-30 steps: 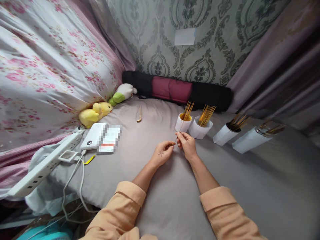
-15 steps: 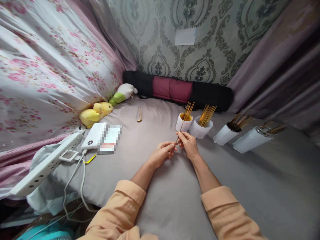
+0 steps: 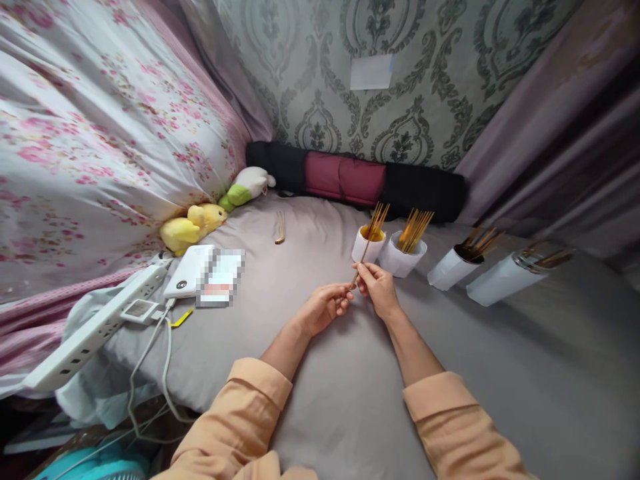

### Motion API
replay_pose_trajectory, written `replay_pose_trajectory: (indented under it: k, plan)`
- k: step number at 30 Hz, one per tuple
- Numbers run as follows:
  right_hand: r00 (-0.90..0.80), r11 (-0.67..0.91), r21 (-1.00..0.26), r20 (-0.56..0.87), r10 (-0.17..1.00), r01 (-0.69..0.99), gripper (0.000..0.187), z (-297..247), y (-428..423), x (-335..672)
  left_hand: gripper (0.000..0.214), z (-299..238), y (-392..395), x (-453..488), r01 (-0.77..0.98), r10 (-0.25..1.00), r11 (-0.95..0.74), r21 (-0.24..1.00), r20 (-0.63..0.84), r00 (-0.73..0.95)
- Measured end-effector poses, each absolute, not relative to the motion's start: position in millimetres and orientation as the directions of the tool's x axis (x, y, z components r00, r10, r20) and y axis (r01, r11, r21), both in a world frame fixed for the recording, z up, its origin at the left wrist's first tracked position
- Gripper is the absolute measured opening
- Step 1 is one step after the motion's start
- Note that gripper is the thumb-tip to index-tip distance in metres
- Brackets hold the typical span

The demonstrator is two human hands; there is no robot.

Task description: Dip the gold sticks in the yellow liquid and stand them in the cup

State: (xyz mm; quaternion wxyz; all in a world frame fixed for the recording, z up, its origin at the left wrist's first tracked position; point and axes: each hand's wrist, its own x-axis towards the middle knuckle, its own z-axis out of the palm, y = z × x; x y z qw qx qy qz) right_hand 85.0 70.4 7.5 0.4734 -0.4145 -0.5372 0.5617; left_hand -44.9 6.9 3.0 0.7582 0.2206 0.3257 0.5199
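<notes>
Right hand (image 3: 379, 290): thumb and fingers closed on a thin brown stick (image 3: 364, 255), which slants with its upper part passing in front of the nearest white-wrapped cup (image 3: 358, 249). Left hand (image 3: 323, 312): fingertips at the stick's lower end, remaining fingers loosely curled; cannot tell whether the tips pinch the stick or only touch it. The two hands are nearly touching, above a grey sheet (image 3: 320, 400).

Containers, ranged from the hands outward to the right: the nearest cup, yellow-brown inside, upright, several sticks; a wider white cup (image 3: 397, 262) just beside it, more sticks, fanned; a narrow white-wrapped cup (image 3: 447, 272), dark inside, sticks leaning right; a white-wrapped jar (image 3: 497, 285) with a glass rim, sticks also leaning right.

Left of the cups, apart from them: thin gold-coloured pieces (image 3: 281, 230), bent at the near end. Further left: a white device (image 3: 186, 275) beside a pixelated rectangle (image 3: 221, 277).
</notes>
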Motion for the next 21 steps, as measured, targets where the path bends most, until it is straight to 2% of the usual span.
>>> replay_pose_trajectory:
  k: [7, 21]
  plan:
    - [-0.227, 0.047, -0.996, 0.064, 0.972, -0.079, 0.038, 7.9, 70.1, 85.6, 0.021, 3.1, 7.7, -45.1, -0.673, 0.919, 0.385, 0.631, -0.328, 0.217]
    - [-0.23, 0.084, -0.996, 0.086, 0.969, -0.018, 0.036, 8.1, 70.6, 90.7, 0.028, -3.7, 7.7, -42.8, -0.68, 0.929, 0.363, 0.637, -0.303, 0.212]
